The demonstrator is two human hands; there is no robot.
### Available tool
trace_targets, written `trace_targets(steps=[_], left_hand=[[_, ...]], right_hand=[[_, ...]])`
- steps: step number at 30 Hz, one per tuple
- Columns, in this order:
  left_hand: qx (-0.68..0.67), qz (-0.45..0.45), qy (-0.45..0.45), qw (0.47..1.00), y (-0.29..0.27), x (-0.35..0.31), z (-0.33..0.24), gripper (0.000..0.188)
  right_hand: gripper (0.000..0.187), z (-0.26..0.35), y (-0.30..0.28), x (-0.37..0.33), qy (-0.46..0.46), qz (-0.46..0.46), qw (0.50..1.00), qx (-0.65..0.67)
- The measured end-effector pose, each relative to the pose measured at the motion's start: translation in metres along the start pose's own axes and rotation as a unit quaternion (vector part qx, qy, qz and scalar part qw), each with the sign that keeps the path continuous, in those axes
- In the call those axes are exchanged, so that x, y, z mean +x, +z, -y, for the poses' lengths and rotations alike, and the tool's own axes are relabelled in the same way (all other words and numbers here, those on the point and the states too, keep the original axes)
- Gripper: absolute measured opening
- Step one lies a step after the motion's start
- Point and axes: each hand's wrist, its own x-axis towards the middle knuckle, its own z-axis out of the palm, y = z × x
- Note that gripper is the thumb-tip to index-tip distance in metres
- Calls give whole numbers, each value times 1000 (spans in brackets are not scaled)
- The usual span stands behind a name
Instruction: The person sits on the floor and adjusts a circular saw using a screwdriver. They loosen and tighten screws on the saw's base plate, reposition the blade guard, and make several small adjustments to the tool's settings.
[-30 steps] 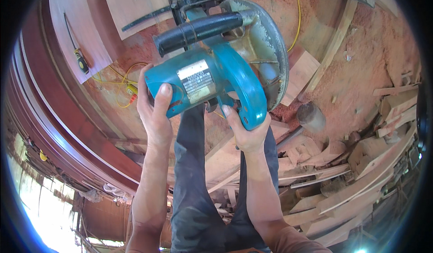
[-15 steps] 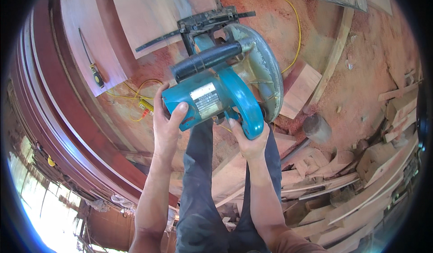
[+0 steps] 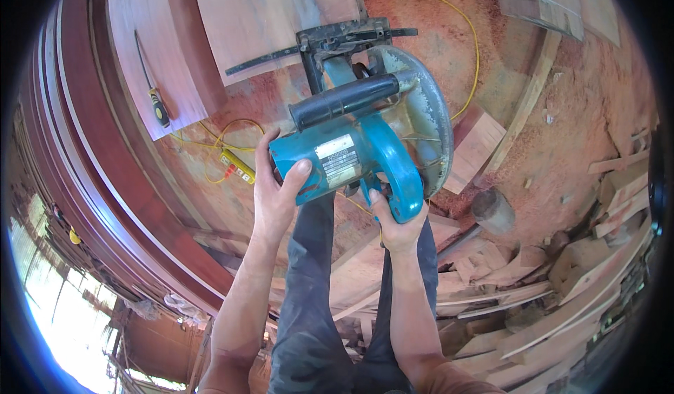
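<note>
A teal circular saw (image 3: 305, 141) is held up in front of my legs, its metal blade guard (image 3: 435, 127) on the right and its black front handle (image 3: 344, 101) facing away from me. My left hand (image 3: 277, 190) grips the rear end of the motor housing, thumb on top. Around the curved rear handle (image 3: 400, 162) is my right hand (image 3: 401, 225), its fingers partly hidden beneath. The black base and guide bar (image 3: 263, 61) reach over the pale wooden board (image 3: 274, 15) beyond; whether they touch it I cannot tell.
A screwdriver (image 3: 160, 106) lies on a wooden plank (image 3: 144, 57) at the left. A yellow cord (image 3: 475, 57) and a yellow power strip (image 3: 239, 167) are on the dusty floor. Wood offcuts (image 3: 519, 282) pile up at the lower right, near a short wooden block (image 3: 477, 148) and a grey cylinder (image 3: 493, 210).
The saw and both hands have shifted slightly right and a little lower in the picture. Much of the background has shifted similarly. Both hands keep their hold.
</note>
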Motion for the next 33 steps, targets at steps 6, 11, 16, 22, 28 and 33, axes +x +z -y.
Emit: trace_targets(steps=[6,11,16,22,28,33], left_hand=[[-8,-9,7,1000,3,0,2,94],[-8,-16,9,1000,5,-1,1,92],[1,-11,0,1000,5,-1,-1,90],[-16,-10,1,1000,6,0,-1,90],[-24,-8,4,1000,8,-1,-3,89],[-17,-10,-5,1000,7,-1,-4,89]], right_hand=[[28,4,-1,-1,41,8,999,17],[30,7,1,-1,43,-7,999,27],[32,6,-3,-4,60,-5,998,18],[36,-1,-7,-5,46,-2,999,22],[39,-1,-7,-5,50,0,998,42],[38,2,-7,-4,50,5,998,38]])
